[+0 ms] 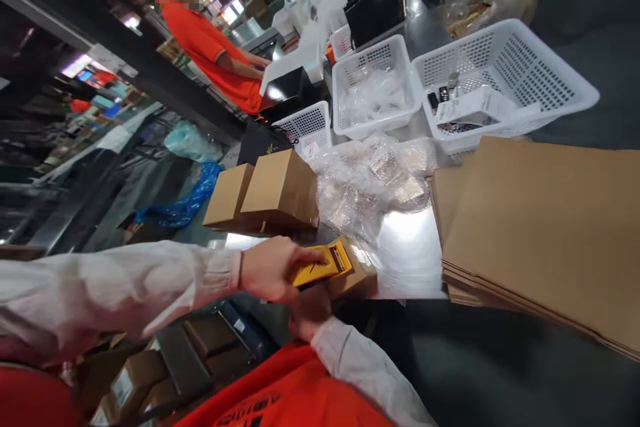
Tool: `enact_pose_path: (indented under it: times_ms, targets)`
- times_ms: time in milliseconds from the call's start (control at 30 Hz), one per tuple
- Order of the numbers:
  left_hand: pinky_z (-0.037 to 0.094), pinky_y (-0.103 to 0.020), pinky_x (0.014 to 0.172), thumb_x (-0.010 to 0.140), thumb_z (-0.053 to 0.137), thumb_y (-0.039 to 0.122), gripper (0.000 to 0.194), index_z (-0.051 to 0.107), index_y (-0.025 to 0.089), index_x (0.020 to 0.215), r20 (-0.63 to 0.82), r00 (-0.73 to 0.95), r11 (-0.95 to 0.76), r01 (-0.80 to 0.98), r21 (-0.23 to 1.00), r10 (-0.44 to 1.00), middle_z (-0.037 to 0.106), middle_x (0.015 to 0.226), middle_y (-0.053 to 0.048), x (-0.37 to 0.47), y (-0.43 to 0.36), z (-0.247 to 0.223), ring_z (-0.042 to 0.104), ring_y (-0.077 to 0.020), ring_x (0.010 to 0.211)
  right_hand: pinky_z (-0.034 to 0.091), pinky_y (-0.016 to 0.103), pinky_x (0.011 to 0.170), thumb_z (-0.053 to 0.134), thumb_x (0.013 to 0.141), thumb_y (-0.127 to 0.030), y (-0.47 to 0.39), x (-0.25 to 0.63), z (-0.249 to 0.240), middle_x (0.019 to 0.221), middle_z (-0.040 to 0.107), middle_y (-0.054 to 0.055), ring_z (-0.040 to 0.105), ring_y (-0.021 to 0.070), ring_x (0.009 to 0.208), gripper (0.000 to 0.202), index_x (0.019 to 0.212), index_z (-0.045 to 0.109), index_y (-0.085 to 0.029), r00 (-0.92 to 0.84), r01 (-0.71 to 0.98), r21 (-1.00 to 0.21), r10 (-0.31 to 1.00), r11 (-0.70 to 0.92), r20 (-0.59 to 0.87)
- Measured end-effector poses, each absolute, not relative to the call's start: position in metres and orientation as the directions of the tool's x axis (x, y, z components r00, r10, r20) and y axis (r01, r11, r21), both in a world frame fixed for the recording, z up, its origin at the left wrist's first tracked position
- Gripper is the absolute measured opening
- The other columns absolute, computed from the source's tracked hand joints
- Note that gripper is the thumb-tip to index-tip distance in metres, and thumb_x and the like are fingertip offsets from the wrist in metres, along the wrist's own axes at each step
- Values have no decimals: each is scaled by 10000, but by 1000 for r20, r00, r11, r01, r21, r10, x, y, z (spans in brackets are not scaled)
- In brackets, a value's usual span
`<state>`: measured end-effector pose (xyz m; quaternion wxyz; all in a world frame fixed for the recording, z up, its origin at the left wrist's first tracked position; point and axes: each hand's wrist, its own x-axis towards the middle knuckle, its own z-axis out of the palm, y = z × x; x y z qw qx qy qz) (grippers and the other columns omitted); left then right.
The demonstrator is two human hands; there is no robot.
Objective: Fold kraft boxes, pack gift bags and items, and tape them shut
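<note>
My left hand (270, 269) is wrapped round a yellow tape dispenser (323, 265), its index finger stretched along the top. The dispenser lies against a small brown carton (357, 273) at the table's near edge, and shiny tape shows on the carton's top. Just below the dispenser is my right hand (310, 313), close to the carton's near side. It is blurred and its fingers are mostly hidden, so its grip cannot be made out.
Brown boxes (270, 190) and bubble-wrapped items (370, 180) sit beyond the carton. Flat cardboard sheets (540, 227) are stacked at right. White baskets (377, 123) stand farther back. A person in orange (205, 47) works across the table. Cartons (137, 373) lie low at left.
</note>
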<state>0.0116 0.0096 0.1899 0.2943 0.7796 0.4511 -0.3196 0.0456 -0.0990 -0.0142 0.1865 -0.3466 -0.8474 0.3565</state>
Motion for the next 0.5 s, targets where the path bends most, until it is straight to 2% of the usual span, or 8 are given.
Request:
enact_pose_path:
  times_ms: [100,167,200,233,267,300,400,500]
  targets:
    - [507,-245,652,651,675,364,759,565,245,1393,-712,458,-420,873,249,532,758,1009,-35,-9,-3,176,714,-237,800,533,369,853,610,851,-390,-114,85,-20,1032,742,66,664,255,930,251,982,727,-212,-694,333,-746,686,577,220]
    - [509,-255,659,655,670,365,756,558,239,1393,-667,493,-437,858,269,558,756,1025,-45,-23,-11,166,716,-246,803,529,373,834,468,935,-394,-106,122,-21,962,736,60,661,240,883,298,941,724,-242,-464,367,-784,829,501,313]
    - [512,-264,665,658,667,365,757,554,235,1395,-643,508,-446,852,276,573,755,1029,-55,-30,-15,161,716,-252,804,506,423,884,382,973,-367,-95,139,-20,983,721,107,649,268,945,367,1006,712,-209,-312,443,-800,906,405,285]
    - [517,-274,674,659,666,371,763,548,232,1401,-621,522,-456,845,280,585,752,1035,-66,-35,-19,156,717,-262,809,462,497,941,299,1001,-349,-80,154,-18,1053,691,177,617,311,1035,446,1108,678,-141,-163,524,-804,960,281,229]
    - [521,-287,684,663,665,383,772,539,232,1409,-601,535,-468,837,283,594,748,1041,-78,-40,-23,152,717,-273,818,429,506,997,312,1002,-412,-61,164,-15,1169,658,185,580,318,1127,472,1203,639,-135,11,592,-803,997,60,83]
    - [525,-299,694,664,666,397,783,530,233,1417,-586,545,-478,831,283,600,745,1043,-88,-44,-25,147,716,-284,828,421,508,1009,370,978,-498,-41,169,-13,1244,628,187,550,333,1181,522,1272,602,-134,40,618,-782,997,-79,-70]
    - [532,-328,725,669,665,425,801,508,245,1434,-563,559,-491,823,286,608,741,1047,-101,-58,-31,141,712,-307,860,441,445,997,450,916,-621,6,162,-9,1290,625,173,567,319,1195,640,1326,584,-148,-136,661,-716,902,-226,-410]
    - [533,-342,743,661,669,422,795,510,274,1426,-575,552,-475,828,297,604,743,1036,-90,-91,-43,148,712,-311,862,435,407,1004,471,902,-632,20,146,-11,1265,651,165,604,295,1161,631,1285,625,-155,-180,679,-694,863,-238,-472]
